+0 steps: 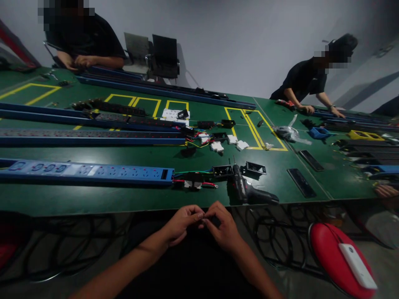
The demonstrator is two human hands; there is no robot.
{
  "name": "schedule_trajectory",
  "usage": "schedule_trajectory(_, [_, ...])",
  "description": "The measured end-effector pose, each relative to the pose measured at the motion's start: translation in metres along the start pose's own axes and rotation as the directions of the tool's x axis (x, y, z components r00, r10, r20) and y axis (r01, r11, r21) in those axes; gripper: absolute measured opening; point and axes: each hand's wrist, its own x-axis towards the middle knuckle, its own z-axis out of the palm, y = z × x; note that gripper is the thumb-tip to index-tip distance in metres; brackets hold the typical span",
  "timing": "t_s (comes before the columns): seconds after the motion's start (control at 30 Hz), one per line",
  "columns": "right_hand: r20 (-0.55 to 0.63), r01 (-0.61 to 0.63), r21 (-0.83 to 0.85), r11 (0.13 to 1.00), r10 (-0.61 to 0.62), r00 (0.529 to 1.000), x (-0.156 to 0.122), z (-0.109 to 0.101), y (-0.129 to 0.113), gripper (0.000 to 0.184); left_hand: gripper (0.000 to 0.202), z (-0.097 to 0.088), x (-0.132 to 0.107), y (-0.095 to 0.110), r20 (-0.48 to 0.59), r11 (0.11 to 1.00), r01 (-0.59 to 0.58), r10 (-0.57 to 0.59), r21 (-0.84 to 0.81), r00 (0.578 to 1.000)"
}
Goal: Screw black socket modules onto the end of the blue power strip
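My left hand point(182, 224) and my right hand point(222, 226) meet just below the near edge of the green table point(124, 199), over my lap. Both have their fingers curled and pinched together around something small and dark that I cannot make out. Straight ahead on the table lies a black cordless screwdriver point(249, 192). Next to it are two small black housings point(222, 170) point(255, 168). A long blue power strip point(84, 171) stretches to the left, with red and green wires point(196, 180) trailing from its end.
More long blue strips point(93, 135) lie farther back, with white and black small parts point(218, 143) near yellow floor-tape boxes. Two other people work at the far side. A red stool point(339, 257) with a white phone stands at my right. Black cables coil on the floor.
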Motion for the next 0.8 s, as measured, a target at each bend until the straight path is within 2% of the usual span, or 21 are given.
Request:
schedule_trajectory(0.1, [0.105, -0.016, 0.009, 1.0, 0.015, 0.994, 0.001, -0.008, 0.003, 0.023, 0.043, 0.001, 0.006, 0.002, 0.046, 0.999, 0.041, -0.042, 0.008, 0.998])
schedule_trajectory(0.17, [0.125, 0.001, 0.008, 1.0, -0.002, 0.992, 0.003, -0.027, 0.013, 0.035, 0.044, 0.0, 0.011, 0.007, 0.035, 0.998, 0.044, -0.046, 0.05, 0.998])
schedule_trajectory(0.23, [0.044, -0.011, -0.062, 0.998, 0.014, 0.999, 0.003, -0.057, 0.035, 0.048, 0.045, -0.003, 0.016, 0.014, 0.005, 0.994, 0.035, -0.036, 0.108, 0.999])
schedule_trajectory(0.27, [-0.073, -0.05, -0.162, 0.986, 0.039, 0.997, 0.002, -0.074, 0.049, 0.052, 0.045, -0.006, 0.018, 0.018, -0.005, 0.99, 0.026, -0.026, 0.141, 1.0])
schedule_trajectory(0.3, [-0.115, -0.104, -0.283, 0.954, 0.074, 0.991, 0.001, -0.091, 0.065, 0.06, 0.044, -0.009, 0.02, 0.023, -0.007, 0.984, 0.015, -0.014, 0.175, 1.0])
schedule_trajectory(0.37, [-0.126, -0.211, -0.494, 0.843, 0.171, 0.977, -0.001, -0.12, 0.094, 0.08, 0.041, -0.017, 0.021, 0.033, 0.002, 0.972, -0.011, 0.011, 0.235, 1.0])
schedule_trajectory(0.43, [-0.079, -0.236, -0.642, 0.73, 0.243, 0.967, 0.001, -0.137, 0.116, 0.088, 0.038, -0.026, 0.02, 0.044, -0.007, 0.964, -0.031, 0.034, 0.264, 0.999])
schedule_trajectory(0.53, [-0.061, -0.23, -0.763, 0.604, 0.287, 0.956, 0.007, -0.139, 0.128, 0.083, 0.036, -0.036, 0.019, 0.058, -0.041, 0.958, -0.029, 0.043, 0.285, 0.998])
schedule_trajectory(0.63, [-0.138, -0.294, -0.794, 0.531, 0.313, 0.94, 0.009, -0.134, 0.124, 0.076, 0.035, -0.042, 0.019, 0.068, -0.066, 0.951, -0.03, 0.052, 0.308, 0.996])
schedule_trajectory(0.73, [-0.261, -0.401, -0.748, 0.528, 0.322, 0.91, -0.011, -0.129, 0.114, 0.064, 0.033, -0.042, 0.022, 0.077, -0.084, 0.951, -0.077, 0.106, 0.3, 0.991])
schedule_trajectory(0.8, [-0.368, -0.486, -0.653, 0.581, 0.318, 0.874, -0.034, -0.125, 0.105, 0.054, 0.031, -0.037, 0.025, 0.085, -0.082, 0.951, -0.129, 0.157, 0.281, 0.984])
